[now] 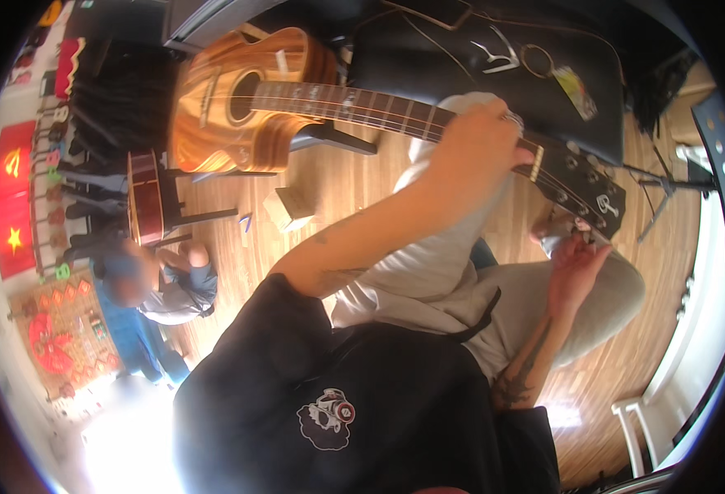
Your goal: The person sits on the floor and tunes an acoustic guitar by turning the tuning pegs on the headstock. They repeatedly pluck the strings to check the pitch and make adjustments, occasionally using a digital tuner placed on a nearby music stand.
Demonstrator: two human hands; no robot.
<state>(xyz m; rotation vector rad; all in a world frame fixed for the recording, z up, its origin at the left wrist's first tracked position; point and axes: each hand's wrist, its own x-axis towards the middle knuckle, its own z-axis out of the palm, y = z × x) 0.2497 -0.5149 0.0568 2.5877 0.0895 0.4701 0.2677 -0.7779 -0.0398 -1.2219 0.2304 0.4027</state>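
An acoustic guitar with a striped wooden body lies across the view, its dark neck running right to a black headstock. My left hand is closed over the neck close to the nut, a ring on one finger. Beneath the headstock's lower edge, my right hand has its fingers pinched together by the tuning pegs. What sits between those fingertips is too small and blurred to name. The neck passes above my leg in light trousers.
On a black padded surface lie white-handled pliers, a coiled ring and a yellow-green packet. A small cardboard box rests on the wooden floor. Another person sits at left near a second guitar. A music stand rises at right.
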